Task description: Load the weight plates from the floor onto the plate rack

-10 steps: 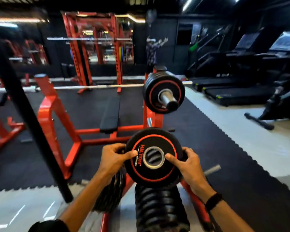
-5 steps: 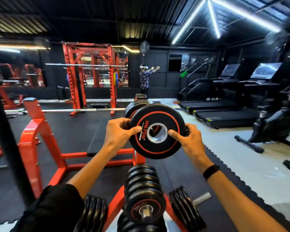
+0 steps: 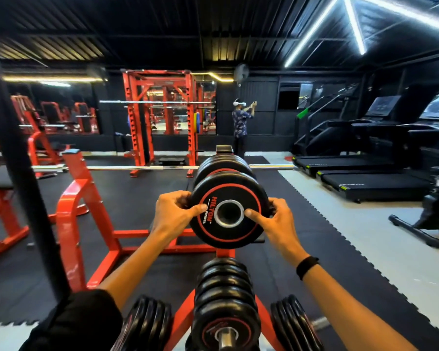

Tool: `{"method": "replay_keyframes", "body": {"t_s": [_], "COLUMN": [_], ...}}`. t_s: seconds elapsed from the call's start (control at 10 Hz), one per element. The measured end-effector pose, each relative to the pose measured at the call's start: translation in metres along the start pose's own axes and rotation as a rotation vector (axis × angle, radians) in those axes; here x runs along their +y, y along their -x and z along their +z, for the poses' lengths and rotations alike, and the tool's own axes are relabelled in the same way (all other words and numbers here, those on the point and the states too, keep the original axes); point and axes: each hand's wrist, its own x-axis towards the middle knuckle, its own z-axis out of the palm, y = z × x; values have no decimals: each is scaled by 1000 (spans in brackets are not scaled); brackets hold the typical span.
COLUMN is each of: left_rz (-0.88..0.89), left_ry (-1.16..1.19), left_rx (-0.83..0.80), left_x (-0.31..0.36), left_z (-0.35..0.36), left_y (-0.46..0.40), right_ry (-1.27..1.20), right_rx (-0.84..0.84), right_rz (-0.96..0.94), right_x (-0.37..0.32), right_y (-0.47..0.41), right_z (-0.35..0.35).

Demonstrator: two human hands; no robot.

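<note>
I hold a black weight plate (image 3: 228,234) with a red ring and a steel-lined centre hole upright in front of me. My left hand (image 3: 174,214) grips its left rim and my right hand (image 3: 274,221) its right rim, thumbs on the face. The plate sits right against a stack of black plates (image 3: 222,165) on the upper peg of the red plate rack (image 3: 185,323); the peg itself is hidden. Lower pegs carry more plates: a centre stack (image 3: 224,300), a left stack (image 3: 147,323) and a right stack (image 3: 293,323).
A red bench-press frame (image 3: 74,214) with a barbell (image 3: 137,168) stands just behind the rack. A black post (image 3: 18,173) rises at the left. Treadmills (image 3: 365,178) line the right side. A person (image 3: 240,127) stands far back by the red power rack (image 3: 162,117).
Both hands have lifted the plate from beside the lower stacks up to the upper peg's stack, and my view has tilted upward.
</note>
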Motion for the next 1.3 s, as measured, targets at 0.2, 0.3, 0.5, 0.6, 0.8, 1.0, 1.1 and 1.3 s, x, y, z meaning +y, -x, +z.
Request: {"method": "replay_keyframes", "body": {"t_s": [0.2, 0.3, 0.5, 0.6, 0.8, 1.0, 1.1, 1.3], "left_rz": [31, 8, 5, -90, -247, -322, -336, -314], "left_ry": [-213, -388, -424, -390, -412, -288, -260, -236], "left_rx": [108, 149, 181, 188, 113, 29, 1, -11], "left_x": [-8, -11, -23, -26, -23, -27, -26, -8], "left_z": [15, 21, 41, 42, 32, 21, 17, -3], "left_y": [-25, -42, -48, -43, -41, -21, -11, 2], "right_ry": [141, 306, 443, 459, 497, 363, 295, 201], "right_rx": [144, 199, 165, 144, 58, -54, -74, 154], "right_rz": [-83, -74, -41, -16, 45, 138, 166, 127], "right_x": [-3, -9, -6, -6, -17, -19, -21, -48], "right_y": [-27, -45, -57, -52, -46, -30, -21, -8], "right_z": [18, 26, 31, 33, 34, 33, 33, 46]}}
